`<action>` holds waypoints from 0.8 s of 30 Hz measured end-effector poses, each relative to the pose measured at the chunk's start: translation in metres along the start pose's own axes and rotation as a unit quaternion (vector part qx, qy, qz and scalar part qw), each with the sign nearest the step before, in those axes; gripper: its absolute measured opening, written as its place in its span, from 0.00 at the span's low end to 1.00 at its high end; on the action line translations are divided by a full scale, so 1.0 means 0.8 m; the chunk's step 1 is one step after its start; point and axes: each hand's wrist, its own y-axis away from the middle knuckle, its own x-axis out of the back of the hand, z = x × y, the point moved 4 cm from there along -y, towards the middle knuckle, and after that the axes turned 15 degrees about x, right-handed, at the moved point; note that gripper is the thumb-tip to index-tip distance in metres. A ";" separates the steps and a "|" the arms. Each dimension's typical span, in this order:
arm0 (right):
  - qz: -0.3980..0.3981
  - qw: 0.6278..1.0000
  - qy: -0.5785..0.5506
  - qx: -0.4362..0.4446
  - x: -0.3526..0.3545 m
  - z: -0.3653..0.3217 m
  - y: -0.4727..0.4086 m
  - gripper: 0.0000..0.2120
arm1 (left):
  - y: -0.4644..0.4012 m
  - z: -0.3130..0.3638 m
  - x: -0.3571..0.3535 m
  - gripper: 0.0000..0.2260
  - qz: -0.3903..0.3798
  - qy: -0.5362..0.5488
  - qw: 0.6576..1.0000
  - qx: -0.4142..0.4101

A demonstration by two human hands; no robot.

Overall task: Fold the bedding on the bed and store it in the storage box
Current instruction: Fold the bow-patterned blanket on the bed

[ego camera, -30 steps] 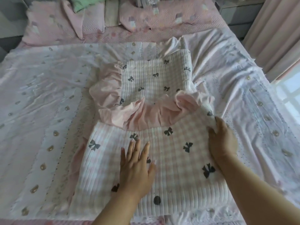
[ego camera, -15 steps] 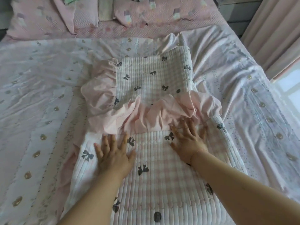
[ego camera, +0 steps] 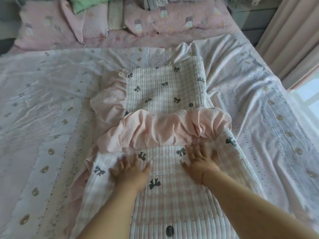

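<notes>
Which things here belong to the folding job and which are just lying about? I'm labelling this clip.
In the job:
quilted bow-print cover
its pink ruffle
left hand and right hand, both flat on the cover

Lying about:
printed sheet underneath
pink pillows
green pillow
curtain

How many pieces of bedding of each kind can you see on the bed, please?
Quilted gingham covers with black bows and pink ruffle: 1
White sheets with gold motifs: 1
Pink pillows: 2
Green cushions: 1
Total: 5
</notes>
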 end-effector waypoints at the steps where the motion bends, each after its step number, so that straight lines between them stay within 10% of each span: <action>1: 0.000 1.000 -0.019 -0.007 -0.007 -0.007 0.020 0.34 | 0.022 -0.002 -0.011 0.33 -0.003 0.000 1.000 -0.014; 11: 0.056 0.990 -0.128 -0.028 -0.100 -0.089 0.189 0.37 | 0.175 -0.073 -0.126 0.39 0.075 0.026 0.992 -0.097; 14: 0.222 0.952 -0.199 -0.062 -0.114 -0.090 0.231 0.22 | 0.178 -0.101 -0.157 0.29 0.202 0.083 0.972 -0.086; 16: 0.384 0.875 -0.273 -0.111 -0.108 -0.084 0.263 0.03 | 0.208 -0.111 -0.132 0.13 0.188 0.172 0.964 -0.073; 20: 0.336 0.705 -0.542 -0.311 -0.135 -0.069 0.282 0.18 | 0.228 -0.122 -0.127 0.21 -0.006 0.370 0.920 0.131; 24: 0.242 0.429 -0.808 -0.324 -0.150 -0.087 0.257 0.23 | 0.230 -0.111 -0.149 0.30 -0.206 0.626 0.699 0.277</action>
